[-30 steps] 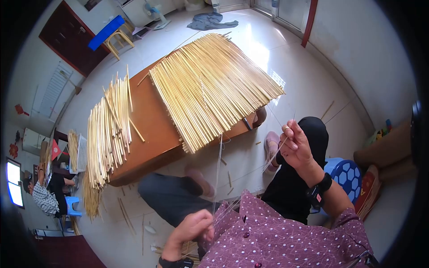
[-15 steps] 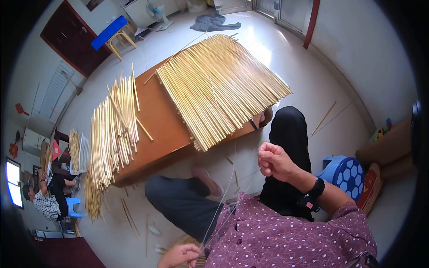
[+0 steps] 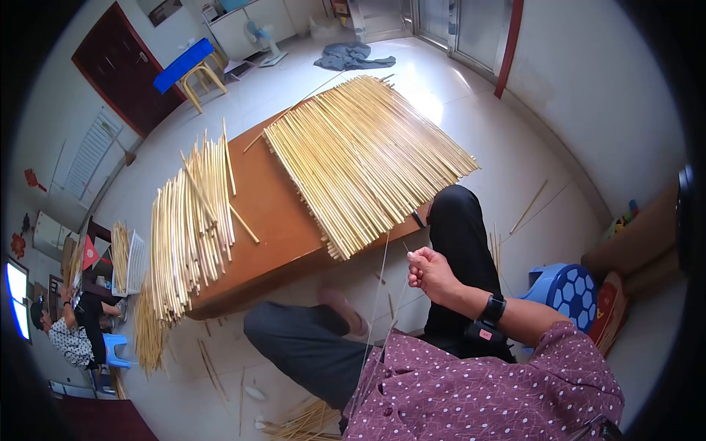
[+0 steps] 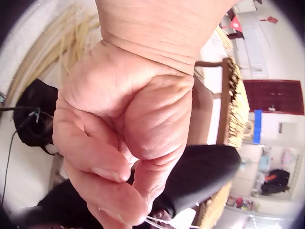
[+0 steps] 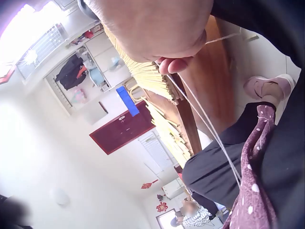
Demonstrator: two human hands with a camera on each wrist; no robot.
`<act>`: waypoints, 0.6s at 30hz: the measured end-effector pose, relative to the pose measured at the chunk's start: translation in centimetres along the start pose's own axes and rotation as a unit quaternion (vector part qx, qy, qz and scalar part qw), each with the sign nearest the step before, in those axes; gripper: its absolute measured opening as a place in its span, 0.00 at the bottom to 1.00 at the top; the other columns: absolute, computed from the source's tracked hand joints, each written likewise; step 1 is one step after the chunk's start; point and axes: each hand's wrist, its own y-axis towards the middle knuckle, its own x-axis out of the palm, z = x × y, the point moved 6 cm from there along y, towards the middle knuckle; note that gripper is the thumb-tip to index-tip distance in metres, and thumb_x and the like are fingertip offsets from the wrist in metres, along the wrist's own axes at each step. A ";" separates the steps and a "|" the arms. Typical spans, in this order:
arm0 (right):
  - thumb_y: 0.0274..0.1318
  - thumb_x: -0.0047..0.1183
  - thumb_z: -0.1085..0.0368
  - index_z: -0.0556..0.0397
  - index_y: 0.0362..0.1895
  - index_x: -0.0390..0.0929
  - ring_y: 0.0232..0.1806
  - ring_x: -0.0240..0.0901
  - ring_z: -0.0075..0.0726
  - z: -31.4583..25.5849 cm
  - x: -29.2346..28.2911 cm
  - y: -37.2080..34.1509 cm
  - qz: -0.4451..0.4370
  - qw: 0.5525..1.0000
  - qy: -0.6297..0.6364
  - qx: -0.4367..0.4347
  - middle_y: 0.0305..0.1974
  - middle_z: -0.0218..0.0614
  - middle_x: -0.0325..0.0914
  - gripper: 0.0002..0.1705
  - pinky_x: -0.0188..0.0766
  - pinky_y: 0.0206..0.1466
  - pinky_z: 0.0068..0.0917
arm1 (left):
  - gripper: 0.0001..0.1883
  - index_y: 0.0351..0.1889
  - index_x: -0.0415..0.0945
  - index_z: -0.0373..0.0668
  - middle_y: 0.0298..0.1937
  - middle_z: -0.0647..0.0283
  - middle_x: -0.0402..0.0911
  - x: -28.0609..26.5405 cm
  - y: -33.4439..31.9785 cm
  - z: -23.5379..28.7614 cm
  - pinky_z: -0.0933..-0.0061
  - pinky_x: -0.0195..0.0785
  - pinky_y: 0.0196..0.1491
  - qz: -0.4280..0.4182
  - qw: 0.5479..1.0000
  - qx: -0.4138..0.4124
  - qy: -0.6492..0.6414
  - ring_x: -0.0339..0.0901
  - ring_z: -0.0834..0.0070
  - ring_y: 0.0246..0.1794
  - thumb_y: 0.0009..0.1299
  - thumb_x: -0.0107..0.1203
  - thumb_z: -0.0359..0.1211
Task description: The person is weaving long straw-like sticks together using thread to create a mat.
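At the far left of the head view, a person in a white patterned shirt (image 3: 68, 342) sits on a small light-blue plastic stool (image 3: 115, 351). Just right, a white perforated plastic basket (image 3: 137, 264) has a bundle of straw-coloured sticks (image 3: 120, 246) at its left side; whether they stand inside or against it I cannot tell. At upper left is a blue rectangular panel (image 3: 182, 66) on a pale wooden frame.

Left of centre, a loose pile of pale sticks (image 3: 184, 231) lies on the left end of a brown wooden table (image 3: 254, 217). The mat of yellow sticks in rows (image 3: 368, 162) covers the table's right part, in the centre of the frame; a thin white thread (image 3: 380, 287) runs from its near edge to bottom centre.

The left hand (image 4: 124, 119), visible only in the left wrist view, has curled fingers pinching thread at the lower edge. Right of centre, the right hand (image 3: 434, 278) pinches a thin needle-like rod (image 3: 407, 248) between its fingertips. A black-trousered knee (image 3: 457, 209) blocks the table's near right corner. Farther right stands a blue plastic stool with a hexagon-patterned top (image 3: 573, 296).
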 end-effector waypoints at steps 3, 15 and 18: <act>0.64 0.52 0.63 0.49 0.33 0.66 0.19 0.68 0.25 -0.1 -0.1 -0.7 -0.043 0.999 0.007 -0.008 0.20 0.28 0.67 0.09 0.67 0.23 0.22 | 0.13 0.34 0.77 0.44 0.20 0.74 0.74 -2.6 1.4 -0.8 0.84 0.59 0.18 0.058 0.996 0.017 -0.066 0.69 0.86 0.17 0.70 0.56 0.43; 0.64 0.51 0.65 0.52 0.34 0.67 0.18 0.65 0.26 -7.1 1.9 -8.0 -0.252 0.958 0.118 -0.074 0.20 0.30 0.65 0.07 0.60 0.20 0.22 | 0.13 0.32 0.75 0.44 0.17 0.69 0.72 -6.5 4.6 -0.7 0.80 0.61 0.17 0.069 0.995 -0.021 0.067 0.70 0.80 0.14 0.70 0.55 0.43; 0.64 0.50 0.66 0.54 0.34 0.66 0.18 0.65 0.25 -8.0 2.0 -9.6 -0.311 0.945 0.028 -0.100 0.20 0.30 0.66 0.08 0.62 0.20 0.21 | 0.24 0.55 0.73 0.41 0.32 0.55 0.82 -7.1 2.7 6.1 0.70 0.75 0.25 0.281 0.896 -0.012 0.344 0.79 0.67 0.22 0.66 0.60 0.46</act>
